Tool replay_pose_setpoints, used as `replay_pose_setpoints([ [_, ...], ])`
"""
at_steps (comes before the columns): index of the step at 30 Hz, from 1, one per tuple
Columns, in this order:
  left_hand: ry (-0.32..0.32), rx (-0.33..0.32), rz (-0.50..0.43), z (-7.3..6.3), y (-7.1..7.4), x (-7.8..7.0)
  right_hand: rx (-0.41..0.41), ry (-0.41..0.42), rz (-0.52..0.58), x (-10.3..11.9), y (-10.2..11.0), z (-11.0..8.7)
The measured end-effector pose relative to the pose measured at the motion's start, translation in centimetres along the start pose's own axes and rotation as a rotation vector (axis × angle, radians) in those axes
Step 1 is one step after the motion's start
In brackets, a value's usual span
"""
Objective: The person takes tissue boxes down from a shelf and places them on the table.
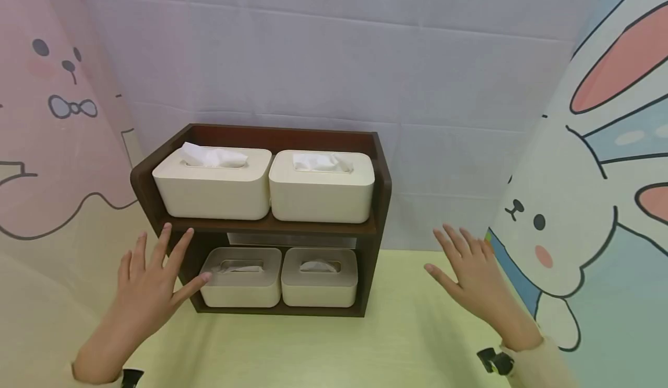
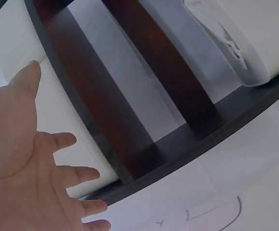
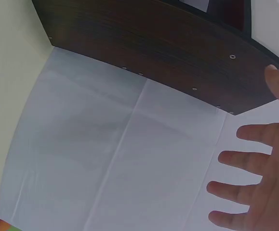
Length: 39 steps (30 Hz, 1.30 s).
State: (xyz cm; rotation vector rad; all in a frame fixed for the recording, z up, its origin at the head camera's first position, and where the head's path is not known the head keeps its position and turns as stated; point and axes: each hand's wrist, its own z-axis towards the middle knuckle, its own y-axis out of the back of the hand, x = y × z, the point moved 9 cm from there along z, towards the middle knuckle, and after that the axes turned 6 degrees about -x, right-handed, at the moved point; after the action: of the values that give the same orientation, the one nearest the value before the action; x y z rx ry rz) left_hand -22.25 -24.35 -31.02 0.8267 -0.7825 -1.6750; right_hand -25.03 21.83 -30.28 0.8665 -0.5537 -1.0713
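While both hands (image 1: 146, 289) (image 1: 476, 278) are apart, fingers (image 1: 160, 247) splayed, only the right wrist view shows screws (image 3: 232, 57) in the shelf (image 3: 144, 43)

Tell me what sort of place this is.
Probably a staged tabletop booth: a dark shelf holding four tissue boxes stands on a pale yellow-green surface, with cartoon prints on either side.

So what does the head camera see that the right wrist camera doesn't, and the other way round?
Only the head view: the left hand, the printed rabbit and the pink bow-tied animal opposite.

Only the right wrist view: small screw heads on the shelf's outer side panel.

Both: the dark brown shelf, the pale backdrop cloth and the right hand, its fingers spread.
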Motion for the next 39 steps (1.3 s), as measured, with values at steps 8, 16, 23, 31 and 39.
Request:
replay_pose_setpoints([
  [8, -0.021, -0.079, -0.003, 1.9, 2.2, -0.7, -0.092, 0.061, 0.039, 1.6, 2.2, 3.3],
  [16, -0.077, -0.249, -0.020, 4.1, 4.8, -1.7, -0.258, 0.155, 0.101, 3.3, 4.2, 6.2],
  [23, -0.108, -0.335, -0.014, 5.8, 6.5, -2.0, -0.343, 0.189, 0.139, 4.4, 5.2, 8.5],
  [31, -0.163, -0.445, -0.050, 8.1, 8.2, -1.6, -0.358, 0.201, 0.167, 5.5, 5.7, 11.0],
  [39, -0.131, -0.528, -0.054, 9.6, 8.6, 0.5, -0.356, 0.197, 0.176, 6.4, 5.6, 12.4],
])
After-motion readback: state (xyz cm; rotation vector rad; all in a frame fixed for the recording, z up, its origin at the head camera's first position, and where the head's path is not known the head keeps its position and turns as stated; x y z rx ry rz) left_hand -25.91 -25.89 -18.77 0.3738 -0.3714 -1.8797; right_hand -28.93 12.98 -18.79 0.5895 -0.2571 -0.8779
